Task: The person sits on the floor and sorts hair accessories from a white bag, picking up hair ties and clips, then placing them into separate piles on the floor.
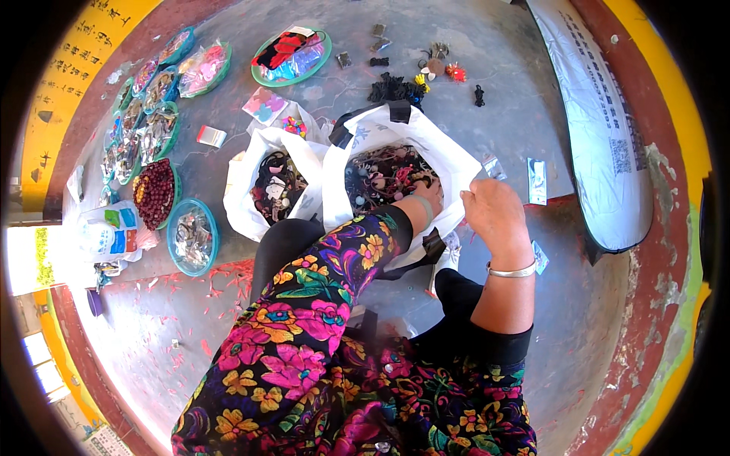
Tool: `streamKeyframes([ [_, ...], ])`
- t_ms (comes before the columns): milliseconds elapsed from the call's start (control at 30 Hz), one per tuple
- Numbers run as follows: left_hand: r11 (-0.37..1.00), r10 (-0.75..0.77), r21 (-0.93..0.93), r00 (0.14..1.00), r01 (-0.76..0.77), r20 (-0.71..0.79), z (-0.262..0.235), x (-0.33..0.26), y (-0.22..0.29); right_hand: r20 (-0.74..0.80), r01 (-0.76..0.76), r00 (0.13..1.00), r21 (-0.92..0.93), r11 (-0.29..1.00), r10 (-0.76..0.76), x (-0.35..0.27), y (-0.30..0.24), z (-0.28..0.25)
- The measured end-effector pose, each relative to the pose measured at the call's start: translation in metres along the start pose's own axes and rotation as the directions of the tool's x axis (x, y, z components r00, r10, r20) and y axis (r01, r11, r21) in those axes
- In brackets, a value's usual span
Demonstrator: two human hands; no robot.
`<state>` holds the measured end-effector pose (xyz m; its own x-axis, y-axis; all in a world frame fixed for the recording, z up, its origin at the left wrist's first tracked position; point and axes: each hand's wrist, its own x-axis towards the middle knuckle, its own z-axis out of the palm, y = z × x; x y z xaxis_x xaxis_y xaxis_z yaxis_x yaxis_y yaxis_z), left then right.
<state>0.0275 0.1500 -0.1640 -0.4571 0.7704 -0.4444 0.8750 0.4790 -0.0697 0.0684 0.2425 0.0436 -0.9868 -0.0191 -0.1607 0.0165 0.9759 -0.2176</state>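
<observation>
A large white bag (450, 156) with black handles stands open in front of me, filled with a jumble of dark and pink cord-like trinkets (384, 178) with beads. My left hand (430, 196) reaches down inside it, against the bag's right side; its fingers are mostly hidden among the trinkets. At the right edge, my right hand (493, 207) pinches the bag's rim and holds it outward. A second, smaller white bag (239, 201) sits directly to the left, holding similar dark, pink and white pieces.
At left are several bowls of small packets, a basket of dark red beads (154, 190) and a blue basket (215, 242). A green tray (325, 55), black cord bundles (397, 90) and a red trinket (456, 72) lie beyond the bags. A long white sack (601, 152) lies at right.
</observation>
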Motion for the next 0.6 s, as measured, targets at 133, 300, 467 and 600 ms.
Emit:
streamKeyframes([
  [133, 0.99, 0.046, -0.132, 0.998, -0.039, 0.045, -0.009, -0.015, -0.012, -0.017, -0.02, 1.0, 0.016, 1.0, 0.02, 0.0, 0.002, 0.0],
  [300, 0.956, 0.022, -0.291, 0.998, -0.036, -0.054, -0.026, -0.033, -0.045, 0.046, -0.075, 0.996, -0.021, 0.997, 0.075, 0.001, 0.005, -0.009],
  [467, 0.713, -0.365, -0.671, 0.925, 0.204, -0.106, -0.041, -0.045, -0.084, -0.013, -0.05, 0.999, -0.019, 0.999, 0.05, -0.003, 0.011, -0.009],
  [600, 0.437, -0.571, -0.864, 0.819, 0.249, -0.053, -0.038, -0.068, -0.113, -0.012, -0.026, 1.0, -0.003, 1.0, 0.026, -0.002, 0.008, -0.007],
])
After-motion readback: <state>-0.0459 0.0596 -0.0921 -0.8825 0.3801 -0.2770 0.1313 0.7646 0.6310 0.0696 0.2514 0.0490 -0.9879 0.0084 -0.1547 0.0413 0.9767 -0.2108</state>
